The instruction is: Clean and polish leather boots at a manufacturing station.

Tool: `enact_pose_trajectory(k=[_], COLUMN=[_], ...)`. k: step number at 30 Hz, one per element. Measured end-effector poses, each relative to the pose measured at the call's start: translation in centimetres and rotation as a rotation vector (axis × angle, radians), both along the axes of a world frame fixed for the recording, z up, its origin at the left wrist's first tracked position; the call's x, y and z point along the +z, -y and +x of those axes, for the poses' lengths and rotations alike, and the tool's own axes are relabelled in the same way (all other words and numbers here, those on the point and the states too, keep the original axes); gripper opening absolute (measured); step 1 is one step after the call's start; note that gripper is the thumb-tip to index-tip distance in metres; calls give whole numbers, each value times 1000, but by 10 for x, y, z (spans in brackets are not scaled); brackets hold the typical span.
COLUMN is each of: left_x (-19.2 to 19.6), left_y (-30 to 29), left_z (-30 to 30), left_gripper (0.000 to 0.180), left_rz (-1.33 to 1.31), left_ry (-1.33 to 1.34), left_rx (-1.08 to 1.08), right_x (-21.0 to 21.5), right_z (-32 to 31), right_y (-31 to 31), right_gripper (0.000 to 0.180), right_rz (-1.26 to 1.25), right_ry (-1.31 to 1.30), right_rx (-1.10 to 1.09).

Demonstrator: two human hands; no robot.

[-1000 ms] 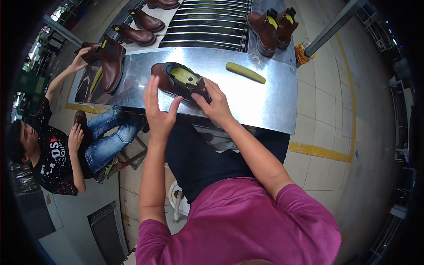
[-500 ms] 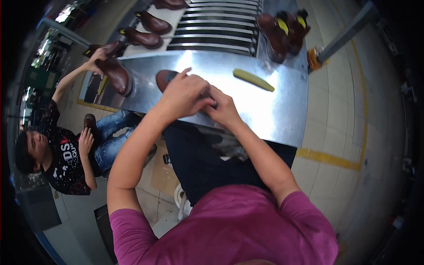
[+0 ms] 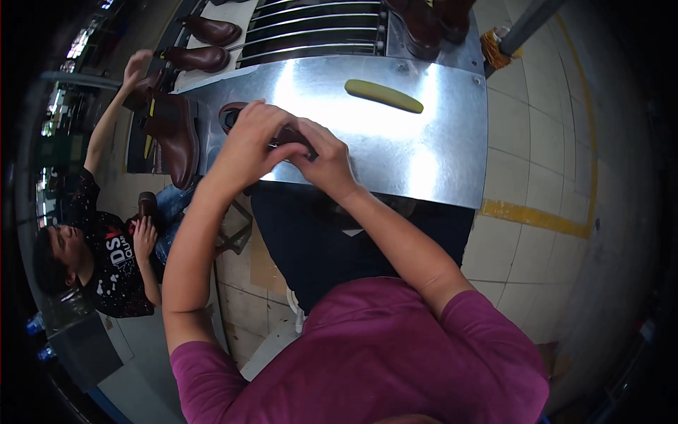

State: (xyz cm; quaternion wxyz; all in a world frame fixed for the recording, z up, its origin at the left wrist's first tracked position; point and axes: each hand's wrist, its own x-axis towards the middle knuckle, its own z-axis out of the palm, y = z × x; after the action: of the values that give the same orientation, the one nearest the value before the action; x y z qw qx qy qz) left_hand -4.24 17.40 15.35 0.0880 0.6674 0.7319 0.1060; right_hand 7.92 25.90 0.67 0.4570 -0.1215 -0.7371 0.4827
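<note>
A brown boot (image 3: 295,138) lies at the near edge of the metal table, mostly covered by my hands. Its dark, rounded end (image 3: 229,115) shows beyond my left knuckles. My left hand (image 3: 248,138) is closed over the boot from the left. From the right, my right hand (image 3: 321,154) grips the same boot, fingers bent and meeting those of my left hand. An olive-green, long flat piece with rounded ends (image 3: 385,97) lies farther right, apart from both hands.
A brown ankle boot (image 3: 176,140) stands at the metal table's (image 3: 452,141) left end. Beside it sits a co-worker (image 3: 106,247), one hand raised, the other on a brown boot (image 3: 146,205). More boots (image 3: 205,59) stand beyond, near a roller rack (image 3: 314,32); others (image 3: 420,28) are at far right.
My view has shifted, and my hands have moved along the boot with the fingers rearranged. The co-worker's hand has left the boot at the table's left end and now reaches beyond it.
</note>
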Motion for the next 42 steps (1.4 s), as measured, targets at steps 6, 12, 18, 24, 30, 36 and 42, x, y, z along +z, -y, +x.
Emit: enact_pose_trajectory(k=[6,12,18,24,30,36,42], left_x=[39,15,-12,-29,-29,-28,-51], left_y=[14,8,-4,-10,-8,5,59], left_z=[1,10,7,-5,-3,5,56], left_gripper=[46,33,28,25,21,39,75], left_rz=[-49,101,157,222,212,182,781], left_ry=[-62,-196,-164,-141,-123,-83,81], left_rx=[-110,-69,-16,-8,20,93,410], right_x=[27,20,7,-1,-3,-25,-34], right_z=[20,14,7,-5,-5,0,-4], right_y=[1,-2,-16,-13,-9,-5,-20], right_gripper=[44,40,33,27,27,66,84], right_rz=[-78,-84,-260,-386,-499,-69,-62], right_ry=[-103,-179,-166,-187,-199,42,83], right_rx=[137,138,203,163,217,94,232])
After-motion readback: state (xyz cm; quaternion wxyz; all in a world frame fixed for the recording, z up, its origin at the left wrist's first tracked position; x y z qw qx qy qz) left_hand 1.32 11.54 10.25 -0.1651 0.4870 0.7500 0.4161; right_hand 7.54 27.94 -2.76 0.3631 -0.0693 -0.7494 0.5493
